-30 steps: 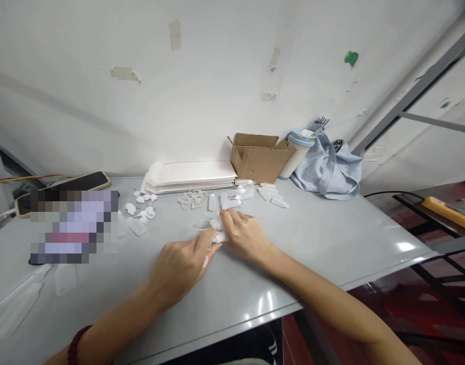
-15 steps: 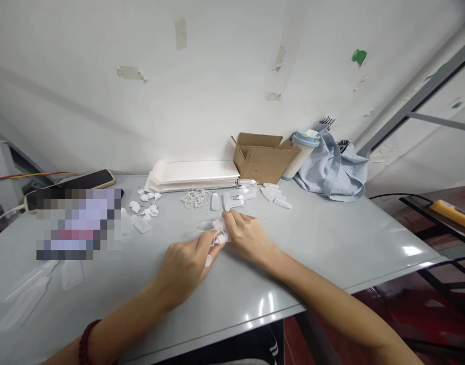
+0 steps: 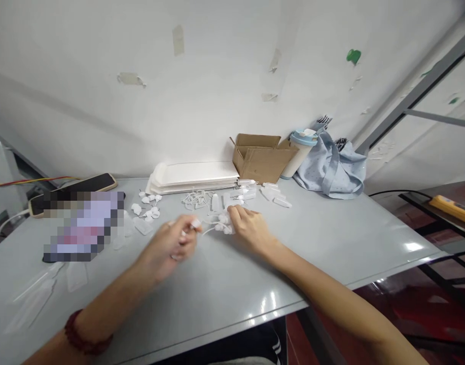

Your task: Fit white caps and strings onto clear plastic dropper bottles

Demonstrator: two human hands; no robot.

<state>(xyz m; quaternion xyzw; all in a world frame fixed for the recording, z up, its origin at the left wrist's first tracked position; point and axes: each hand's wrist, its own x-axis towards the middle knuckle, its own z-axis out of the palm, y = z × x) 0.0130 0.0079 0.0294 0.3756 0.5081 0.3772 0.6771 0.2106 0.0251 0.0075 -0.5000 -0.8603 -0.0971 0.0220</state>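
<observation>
Running crosswise, white cord (image 3: 208,231), seemingly pointing left

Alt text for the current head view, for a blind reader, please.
A bare left hand pinches a small white piece; the bare right hand touches a cluster of small white pieces on a glossy grey table. Behind are stacked flat white panels and an open brown cardboard box.
</observation>
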